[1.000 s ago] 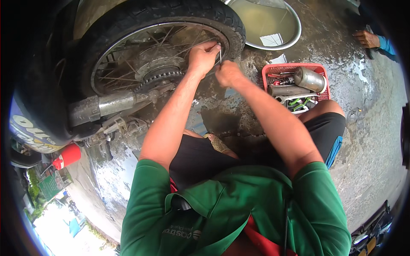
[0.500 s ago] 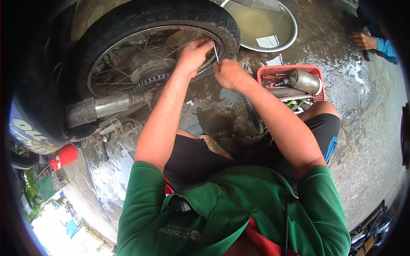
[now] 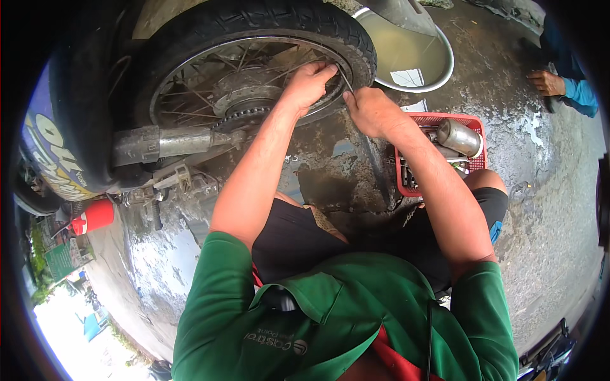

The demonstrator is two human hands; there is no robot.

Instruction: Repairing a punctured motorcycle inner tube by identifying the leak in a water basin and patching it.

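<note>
A spoked motorcycle wheel (image 3: 365,47), its tyre black and dirty, stands in front of me, still on the motorcycle, with the chain (image 3: 244,115) near its hub. My right hand (image 3: 376,113) is closed around the lower end of a thin metal rod (image 3: 345,79) by the wheel's near right rim. The rod's upper end reaches to the fingertips of my left hand (image 3: 308,86). That hand reaches over the rim with thumb and fingers pinched together; what is between them is too small to make out.
A metal basin (image 3: 450,63) of cloudy water stands behind and right of the wheel. Closer in, a red plastic basket (image 3: 478,122) holds tools and a metal can (image 3: 459,138). Another person's hand (image 3: 548,83) is at the far right. A red cylindrical container (image 3: 96,216) sits at the left.
The whole view has shifted, so the wheel, basin and basket appear further right and lower. Both my hands stay at the rim, and the rod now tilts more.
</note>
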